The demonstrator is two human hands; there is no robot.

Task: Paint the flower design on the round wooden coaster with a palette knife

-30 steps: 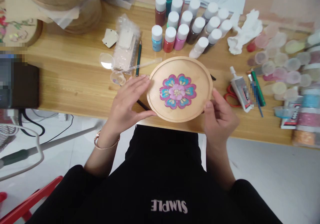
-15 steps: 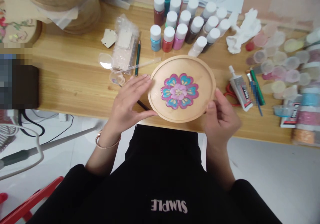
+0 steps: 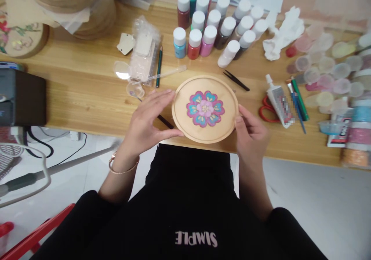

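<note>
A round wooden plate (image 3: 181,97) with a raised rim is held between my two hands over the table's front edge. At its centre sits a painted flower (image 3: 214,119) with magenta outlines, blue petals and a pink middle. My left hand (image 3: 146,123) spans the left rim, fingertips above and thumb below. On the right rim, my right hand (image 3: 251,132) pinches with the thumb on top, the other fingers partly hidden. A dark thin stick (image 3: 165,121) lies beside my left thumb. Black tweezers (image 3: 236,80) rest just beyond the plate's upper right.
Several paint bottles (image 3: 194,45) with white caps stand behind the plate. To the right lie a glue tube (image 3: 279,101), red scissors (image 3: 266,111) and brushes (image 3: 295,101), with small plastic cups (image 3: 326,67) beyond. A green pencil (image 3: 159,67) and a dropper (image 3: 171,72) lie left of centre.
The plate's right side has tipped down and shifted left with my right hand, uncovering the tweezers behind it. My left hand has stayed nearly still at the left rim.
</note>
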